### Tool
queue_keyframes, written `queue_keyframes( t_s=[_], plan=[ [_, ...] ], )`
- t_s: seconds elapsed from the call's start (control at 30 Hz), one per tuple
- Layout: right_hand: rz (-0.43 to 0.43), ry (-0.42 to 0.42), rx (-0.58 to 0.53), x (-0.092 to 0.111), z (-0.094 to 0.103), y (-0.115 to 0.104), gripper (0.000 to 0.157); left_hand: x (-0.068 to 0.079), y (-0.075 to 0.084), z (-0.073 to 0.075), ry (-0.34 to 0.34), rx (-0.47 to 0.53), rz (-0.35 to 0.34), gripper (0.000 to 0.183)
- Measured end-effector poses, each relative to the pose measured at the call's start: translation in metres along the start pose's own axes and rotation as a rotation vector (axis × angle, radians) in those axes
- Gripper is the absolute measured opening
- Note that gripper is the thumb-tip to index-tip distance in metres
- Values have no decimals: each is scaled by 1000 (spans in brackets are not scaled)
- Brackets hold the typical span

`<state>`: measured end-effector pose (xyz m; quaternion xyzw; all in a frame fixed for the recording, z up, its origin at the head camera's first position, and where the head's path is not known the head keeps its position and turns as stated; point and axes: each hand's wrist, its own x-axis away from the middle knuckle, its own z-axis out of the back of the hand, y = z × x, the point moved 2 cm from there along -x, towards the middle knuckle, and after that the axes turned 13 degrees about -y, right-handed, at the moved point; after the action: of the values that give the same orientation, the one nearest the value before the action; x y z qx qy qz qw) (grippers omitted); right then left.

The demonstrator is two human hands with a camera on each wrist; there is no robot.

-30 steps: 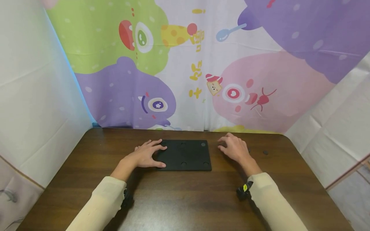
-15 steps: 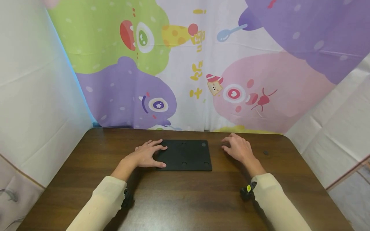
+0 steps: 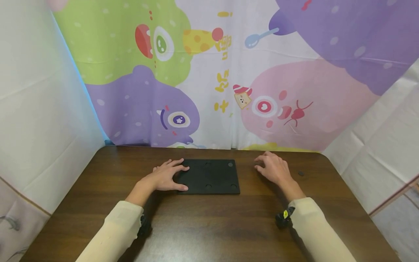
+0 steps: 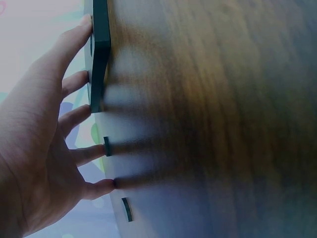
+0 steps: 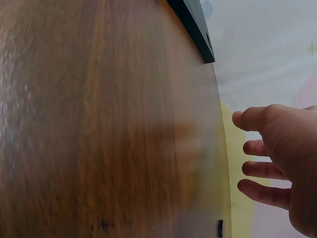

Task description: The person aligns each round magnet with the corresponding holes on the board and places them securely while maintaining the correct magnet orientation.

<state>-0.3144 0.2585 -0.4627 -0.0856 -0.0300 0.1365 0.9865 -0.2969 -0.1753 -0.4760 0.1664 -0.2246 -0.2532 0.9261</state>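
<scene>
The black board (image 3: 209,176) lies flat on the desk (image 3: 209,229), nearer the far edge and roughly midway between the left and right edges. At its far right corner a grey disc (image 3: 230,165) appears to sit in a round recess, so that one place looks done. Crescent outlines mark the far middle recess (image 3: 208,163), the near middle recess (image 3: 208,186) and the near right recess (image 3: 233,186); these look unfilled, though the dark surface makes that hard to confirm, and the left end is partly covered. The left hand (image 3: 165,176) has its fingers spread apart, the thumb and two fingers resting on that end. The left wrist view shows a dark piece (image 4: 107,147) at one fingertip and a second dark piece (image 4: 127,209) past the little finger, both off the board. The right hand (image 3: 273,167) is beside the board's right edge, fingers slightly bent and apart, nothing visible in them. A loose disc (image 3: 301,173) lies toward the desk's far right corner. With these pieces unplaced, the work seems early, most recesses left
</scene>
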Motion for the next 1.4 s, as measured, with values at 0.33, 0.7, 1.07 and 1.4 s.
queue_keyframes(
  t_s=[0.33, 0.7, 1.07, 1.4],
  plan=[
    [-7, 16, 13, 5, 1, 8, 29, 3, -1, -1, 1, -6, 7, 86],
    [1, 54, 1, 13, 6, 19, 30, 1, 1, -2, 4, -2, 15, 86],
    [-26, 64, -2, 20, 10, 32, 31, 4, 2, 0, -2, 0, 9, 88],
    [-36, 77, -9, 27, 14, 44, 31, -6, -12, -6, 13, -3, -12, 93]
  ],
)
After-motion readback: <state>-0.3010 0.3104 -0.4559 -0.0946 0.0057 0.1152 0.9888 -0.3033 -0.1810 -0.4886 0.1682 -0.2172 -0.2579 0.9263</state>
